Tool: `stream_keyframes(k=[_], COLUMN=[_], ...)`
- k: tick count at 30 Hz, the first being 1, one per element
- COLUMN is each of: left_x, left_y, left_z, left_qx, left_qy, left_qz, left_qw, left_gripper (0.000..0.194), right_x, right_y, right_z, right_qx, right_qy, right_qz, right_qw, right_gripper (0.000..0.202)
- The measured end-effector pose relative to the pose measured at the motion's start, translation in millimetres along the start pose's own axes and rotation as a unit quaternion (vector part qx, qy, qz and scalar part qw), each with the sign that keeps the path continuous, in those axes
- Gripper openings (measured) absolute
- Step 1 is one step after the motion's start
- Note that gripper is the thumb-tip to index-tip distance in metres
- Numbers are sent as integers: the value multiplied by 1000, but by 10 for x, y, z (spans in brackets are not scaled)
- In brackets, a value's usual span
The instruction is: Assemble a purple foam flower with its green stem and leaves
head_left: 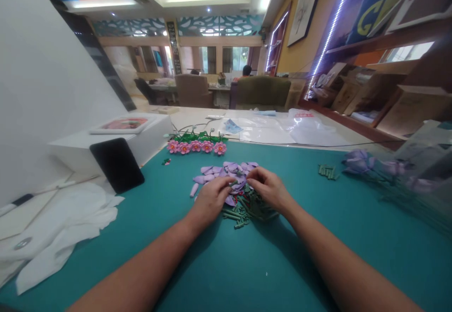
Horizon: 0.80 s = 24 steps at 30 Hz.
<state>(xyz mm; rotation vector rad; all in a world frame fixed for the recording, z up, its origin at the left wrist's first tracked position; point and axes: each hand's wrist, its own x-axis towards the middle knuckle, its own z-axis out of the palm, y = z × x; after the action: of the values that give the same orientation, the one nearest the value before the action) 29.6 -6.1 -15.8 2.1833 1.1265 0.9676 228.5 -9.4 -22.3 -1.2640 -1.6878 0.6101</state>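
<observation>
Lilac petal-shaped pieces (231,167) lie in a loose pile on the green mat (226,260), with dark green stem and connector pieces (256,204) heaped just in front and to the right. Over the pile's left side is my left hand (213,198), its thumb and fingertips pinched around a small greenish piece, too small to identify. Above the right side, my right hand (270,187) has thumb and forefinger together; whatever is between them is hidden. The two hands are a little apart. Some small red pieces show between them.
Pink flowers (196,147) with green leaves lie behind the pile. A black tablet (117,165) leans on a white box (151,135) at left, near white plastic bags (77,222). Small green pieces (328,171) and purple flowers (358,161) are at right. A person sits far back.
</observation>
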Motion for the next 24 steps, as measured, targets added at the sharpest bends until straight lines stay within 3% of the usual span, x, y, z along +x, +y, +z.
stream_keyframes(k=[7, 24], left_x=[-2, -29], left_y=[-18, 53], left_z=[8, -14], left_qx=[19, 45], left_qy=[-4, -13], left_qz=[23, 39], left_qw=[1000, 998], left_gripper=[26, 22], right_x=[-16, -83], right_y=[-128, -165], right_z=[40, 68], right_qx=[61, -116], right_qy=[-22, 2], right_qz=[-3, -114], right_qw=[998, 987], right_gripper=[11, 8])
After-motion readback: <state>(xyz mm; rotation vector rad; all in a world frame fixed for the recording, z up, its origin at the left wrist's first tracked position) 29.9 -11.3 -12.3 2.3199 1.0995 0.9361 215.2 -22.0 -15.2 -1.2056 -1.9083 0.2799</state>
